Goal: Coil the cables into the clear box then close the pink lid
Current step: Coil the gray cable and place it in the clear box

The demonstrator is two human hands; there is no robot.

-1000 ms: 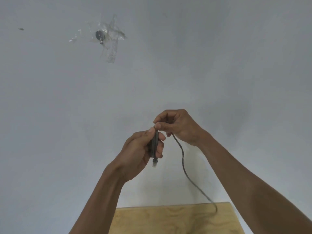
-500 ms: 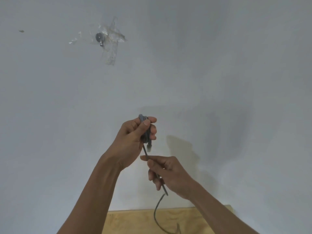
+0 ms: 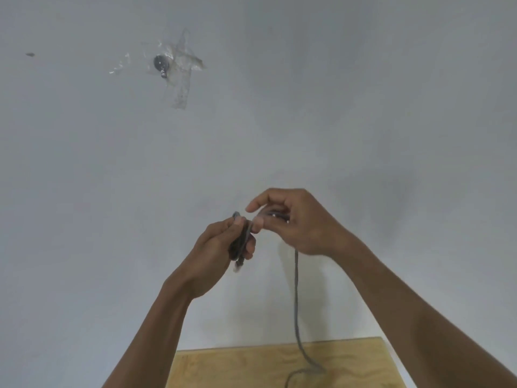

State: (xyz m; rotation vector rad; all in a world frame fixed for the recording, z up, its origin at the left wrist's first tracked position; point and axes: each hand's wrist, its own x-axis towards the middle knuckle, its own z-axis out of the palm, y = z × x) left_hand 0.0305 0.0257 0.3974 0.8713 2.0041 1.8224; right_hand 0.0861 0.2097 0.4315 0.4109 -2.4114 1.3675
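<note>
Left hand (image 3: pixel 216 247): raised before the wall, closed around a small bundle of grey cable (image 3: pixel 296 298) loops, connector end poking out below.
Right hand (image 3: pixel 296 219): just beside it, pinching the same cable.
Cable: hangs from the right hand, trailing onto the plywood tabletop (image 3: pixel 240 368).
Wall (image 3: pixel 363 93): taped round fitting (image 3: pixel 160 63), upper left.

The cable (image 3: pixel 296 298) looks like matt grey rubber or plastic, smooth along its length, and its plug (image 3: pixel 237 268) appears to be pale, slightly translucent plastic. The table (image 3: pixel 251 365) is light bare plywood with a visible grain and a dull, unvarnished finish. The wall (image 3: pixel 363 107) is flat matt grey-white paint. On it, strips of clear glossy tape (image 3: pixel 181 82) with wrinkled surfaces cover a small dark, metallic-looking disc (image 3: pixel 159 63).
</note>
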